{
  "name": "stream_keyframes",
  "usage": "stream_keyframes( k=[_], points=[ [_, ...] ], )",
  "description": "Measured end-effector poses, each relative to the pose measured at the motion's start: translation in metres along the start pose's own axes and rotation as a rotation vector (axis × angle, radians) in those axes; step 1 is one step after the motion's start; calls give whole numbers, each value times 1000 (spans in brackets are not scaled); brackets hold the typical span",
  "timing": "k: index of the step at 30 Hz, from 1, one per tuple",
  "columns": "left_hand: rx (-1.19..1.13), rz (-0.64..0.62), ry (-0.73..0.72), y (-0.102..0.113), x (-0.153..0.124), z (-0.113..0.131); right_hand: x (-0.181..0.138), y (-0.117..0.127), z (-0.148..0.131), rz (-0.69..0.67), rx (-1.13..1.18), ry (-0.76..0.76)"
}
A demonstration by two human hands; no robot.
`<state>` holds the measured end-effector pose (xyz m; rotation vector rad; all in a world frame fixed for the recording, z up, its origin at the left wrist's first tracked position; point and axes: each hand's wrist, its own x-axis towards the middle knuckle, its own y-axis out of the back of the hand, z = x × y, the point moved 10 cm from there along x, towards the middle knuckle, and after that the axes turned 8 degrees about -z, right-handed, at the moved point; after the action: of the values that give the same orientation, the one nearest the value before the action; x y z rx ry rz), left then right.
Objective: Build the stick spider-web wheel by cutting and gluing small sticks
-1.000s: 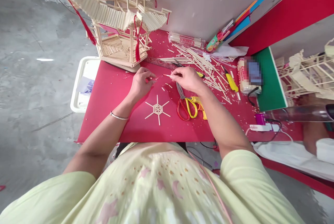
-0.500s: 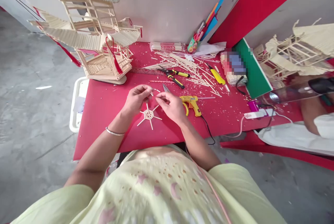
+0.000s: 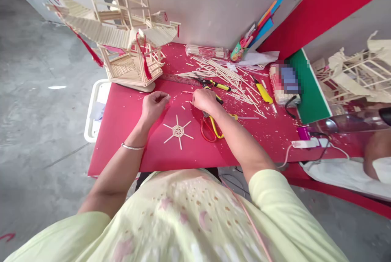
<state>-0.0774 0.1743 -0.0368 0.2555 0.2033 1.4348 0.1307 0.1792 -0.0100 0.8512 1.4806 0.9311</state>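
Stick star [image 3: 178,131] lies untouched on the red surface [image 3: 122,148], near both hands. Left hand [image 3: 154,105] has its grip pinched closed; the right hand [image 3: 204,100], above the scissors [image 3: 210,128], I cannot tell. Tiny offcuts [image 3: 183,107] probably want fingertip pinches, away from the blades.

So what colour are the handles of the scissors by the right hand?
One red, one yellow; the scissors show clearly in the head view.
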Motion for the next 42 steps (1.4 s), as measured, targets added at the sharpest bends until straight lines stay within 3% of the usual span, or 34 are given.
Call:
stream_keyframes(
  k=[8,15,19,42],
  points=[
    [12,-27,-30,-4,-2,3,21,0,-8,-113,-88,33],
    [4,-11,-31,-2,-5,9,-13,-34,-46,-377,216,395],
    [42,-35,-40,-3,-7,17,-23,-54,-60,-487,278,462],
    [74,-32,-78,1,-10,26,-26,-66,-79,-602,161,529]
  ],
)
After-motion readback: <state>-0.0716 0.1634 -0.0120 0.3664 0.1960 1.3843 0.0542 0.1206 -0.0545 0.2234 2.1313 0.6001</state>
